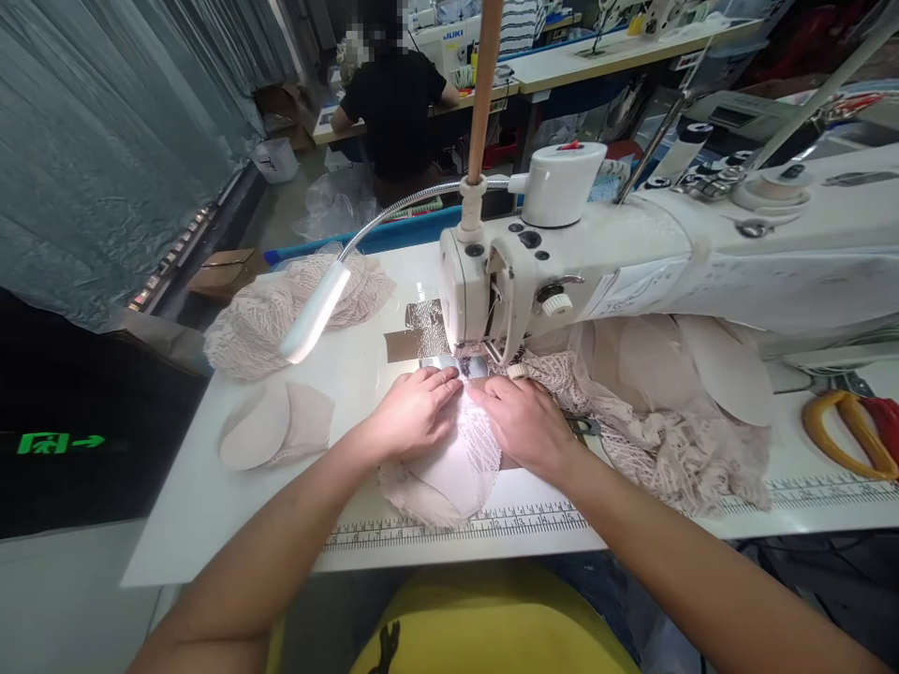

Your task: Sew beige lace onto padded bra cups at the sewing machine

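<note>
- Lace piece [442,477] spread toward six o'clock from your fingertips [444,376], long axis roughly twelve-to-six.
- Your left hand [416,414] and right hand [526,421] rested on it, equally near, fingers close together; any pinch, I couldn't tell.

The cloth [439,477] is looking matt and lacy, the machine [642,234] smooth and glossy, the lamp neck [395,207] shiny ribbed metal, the table [183,510] smooth.

Ahead of you, a sewing machine [449,58] says JUKI [453,35]. Left, a green sign [43,444] on something black [70,374] shows a runner and arrow [89,441]. Your table's [183,505] ruler [520,520] has tiny numbers.
</note>
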Tool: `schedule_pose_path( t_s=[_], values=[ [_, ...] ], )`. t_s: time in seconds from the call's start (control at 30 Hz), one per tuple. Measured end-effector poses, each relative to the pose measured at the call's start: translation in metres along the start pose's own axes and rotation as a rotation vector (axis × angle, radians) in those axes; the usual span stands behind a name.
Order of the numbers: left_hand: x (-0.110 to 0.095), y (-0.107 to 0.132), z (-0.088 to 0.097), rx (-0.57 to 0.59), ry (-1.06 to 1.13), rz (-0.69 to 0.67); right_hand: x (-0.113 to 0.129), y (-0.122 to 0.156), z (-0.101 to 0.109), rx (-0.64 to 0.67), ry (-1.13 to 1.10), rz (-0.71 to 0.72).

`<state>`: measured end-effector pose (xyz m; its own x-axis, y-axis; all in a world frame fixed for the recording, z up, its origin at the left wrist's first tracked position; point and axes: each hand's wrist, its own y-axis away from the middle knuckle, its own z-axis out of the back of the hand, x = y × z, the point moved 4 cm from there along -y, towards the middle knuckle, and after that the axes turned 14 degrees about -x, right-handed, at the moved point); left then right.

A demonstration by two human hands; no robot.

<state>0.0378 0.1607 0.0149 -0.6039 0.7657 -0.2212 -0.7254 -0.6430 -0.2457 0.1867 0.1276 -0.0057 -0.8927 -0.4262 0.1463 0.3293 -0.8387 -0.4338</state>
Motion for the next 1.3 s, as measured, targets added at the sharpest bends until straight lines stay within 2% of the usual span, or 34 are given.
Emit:
schedule_pose_path(
  t_s=[0.27,0.47,0.57,0.67,0.73,0.87,1.0,1.1,1.2,1.3],
  values=[
    [0.016,-0.008,-0.002,0.051,0.032,-0.109,0.000,-0.003,-0.002,-0.001,0.019,-0.047],
    [0.025,-0.007,-0.005,0.141,0.008,-0.121,0.000,-0.004,-0.002,-0.025,-0.020,0.001],
    [0.018,-0.002,0.002,0.082,-0.040,-0.108,-0.004,-0.002,0.002,-0.077,-0.080,0.008],
    [0.003,0.008,0.013,-0.042,-0.034,-0.075,-0.009,0.001,0.006,-0.144,-0.134,-0.001],
    [-0.009,0.014,0.017,-0.084,0.012,-0.045,-0.012,0.003,0.008,-0.161,-0.162,-0.009],
    [-0.020,0.021,0.007,-0.087,0.022,0.022,-0.014,0.003,0.016,-0.097,-0.192,-0.031],
    [-0.016,0.025,-0.006,-0.134,0.020,0.054,-0.011,0.005,0.033,0.040,-0.205,-0.025],
    [-0.012,0.027,-0.006,-0.170,0.113,0.055,-0.005,0.010,0.044,0.115,-0.209,0.002],
    [-0.010,0.029,-0.003,-0.171,0.212,0.061,0.004,0.018,0.042,0.142,-0.211,0.027],
    [-0.009,0.030,0.001,-0.179,0.258,0.075,0.015,0.028,0.030,0.148,-0.156,0.078]
  ],
)
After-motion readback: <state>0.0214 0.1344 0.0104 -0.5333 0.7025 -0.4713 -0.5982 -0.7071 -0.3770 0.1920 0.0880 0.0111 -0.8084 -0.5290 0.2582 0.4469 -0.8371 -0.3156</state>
